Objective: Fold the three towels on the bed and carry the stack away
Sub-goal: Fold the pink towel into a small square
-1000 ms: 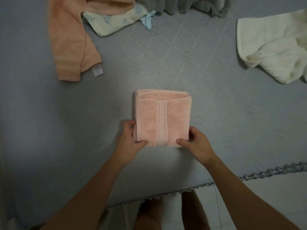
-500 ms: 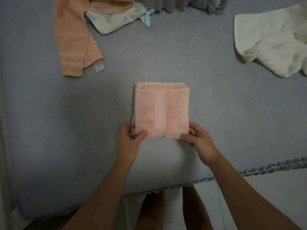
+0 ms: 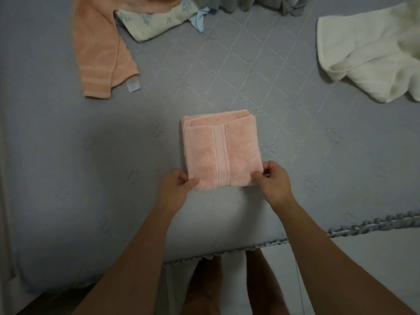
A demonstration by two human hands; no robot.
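A folded pink towel [image 3: 221, 151] lies as a thick square in the middle of the grey-blue bed [image 3: 68, 155]. My left hand [image 3: 176, 189] pinches its near left corner, thumb on top. My right hand [image 3: 273, 181] pinches the near right corner the same way. An unfolded orange towel [image 3: 97, 48] lies crumpled at the far left. A white towel [image 3: 368, 55] lies rumpled at the far right.
A pale floral cloth [image 3: 156, 21] with a light blue piece lies beside the orange towel. Grey fabric [image 3: 261, 3] is bunched at the far edge. The bed's ruffled near edge [image 3: 375, 223] runs across, with white floor and my legs below it.
Both hands keep hold of the pink towel's near corners. The towel sits slightly turned, and the view has shifted a little to the left.
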